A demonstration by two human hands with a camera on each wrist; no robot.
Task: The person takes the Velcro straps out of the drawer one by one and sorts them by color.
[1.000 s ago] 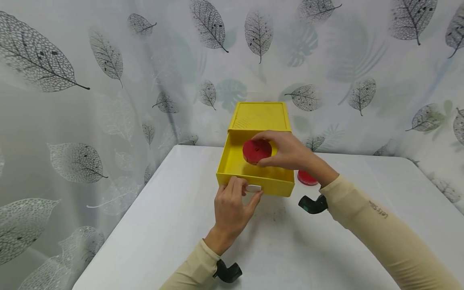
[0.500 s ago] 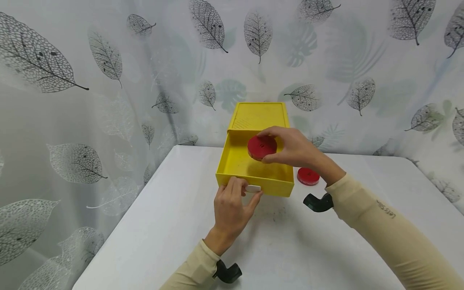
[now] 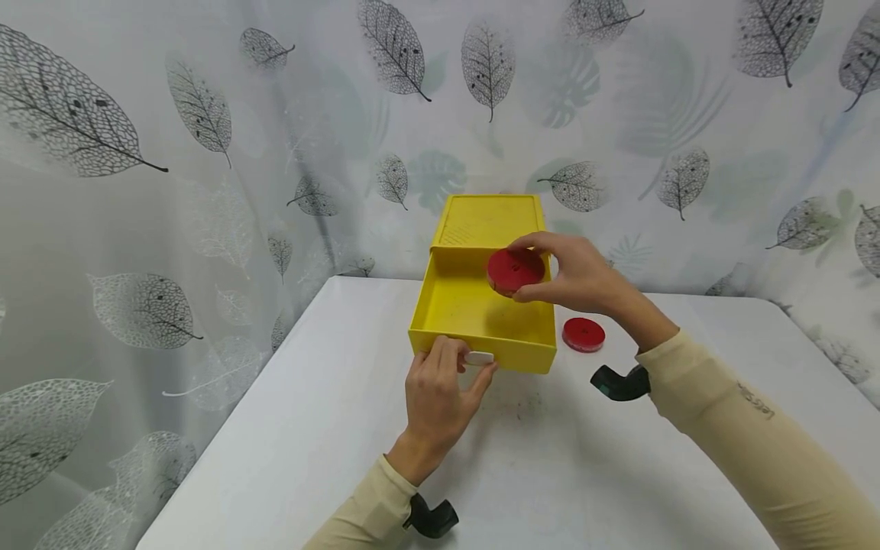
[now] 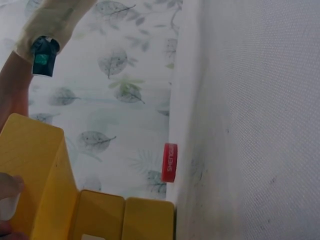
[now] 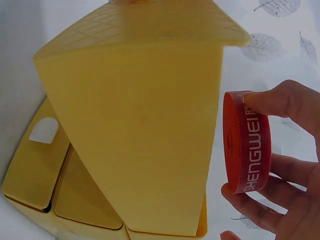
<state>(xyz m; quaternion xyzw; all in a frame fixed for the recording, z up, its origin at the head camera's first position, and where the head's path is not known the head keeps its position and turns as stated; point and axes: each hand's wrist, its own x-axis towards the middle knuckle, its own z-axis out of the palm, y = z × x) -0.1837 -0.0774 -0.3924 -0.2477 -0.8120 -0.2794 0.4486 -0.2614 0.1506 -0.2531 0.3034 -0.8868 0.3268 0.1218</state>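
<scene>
Clamped in the right grip (image 3: pixel 580 275): red roll (image 3: pixel 512 273), pinched by its edge with thumb (image 3: pixel 539 292) at the near side and fingers (image 3: pixel 539 241) at the far side. Marked in white along the edge with the lettering SHENGWEI, per right wrist view. Located, in head view, across the far right part of the yellow drawer (image 3: pixel 509 354); shown in right wrist view apart from the yellow wall. Not possible to tell: exact height relative to the drawer.

Clamped in the left grip (image 3: pixel 440 389): white handle (image 3: pixel 479 357), at the middle of the drawer's near panel. Extended toward the near side from the yellow chest (image 3: pixel 490 220): same drawer. Visible in left wrist view, adjacent to the drawer: 2 further drawer fronts (image 4: pixel 97 215).

Lying flat on the white table (image 3: pixel 309 428), just right of the drawer: second red roll (image 3: pixel 583 334), with a narrow gap between.

Fitted on the arms: 2 cream sleeves (image 3: pixel 729 428), each with a dark wrist mount (image 3: pixel 620 383). Scattered on the table, near side of the drawer: small dark marks (image 3: pixel 520 409). Hung at the far, left and right sides: pale sheeting (image 3: pixel 619 114) with printed leaves.
</scene>
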